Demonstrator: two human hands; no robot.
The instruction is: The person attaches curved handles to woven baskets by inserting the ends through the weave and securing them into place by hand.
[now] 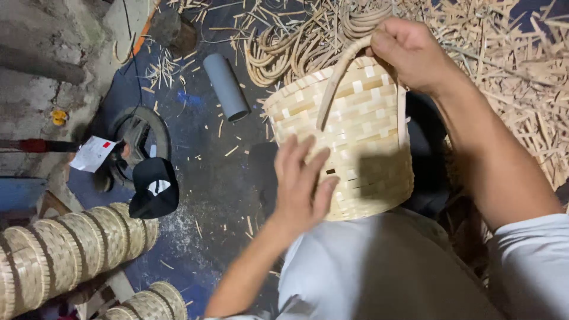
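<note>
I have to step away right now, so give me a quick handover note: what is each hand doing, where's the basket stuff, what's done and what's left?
Right hand: shut on the bent handle strip at the top of the woven basket.
Left hand: open, fingers spread, flat against the basket's side, steadying it.
Basket: on the lap, its body looks fully woven; the strip arches over the rim, one end lying loose on the side.
Done: finished baskets lie stacked on the floor at the left.
Left: fixing the handle looks unfinished.
Nearby: coiled cane and loose splints beyond the basket, a grey tube on the floor.

Head view, close, looking down
</note>
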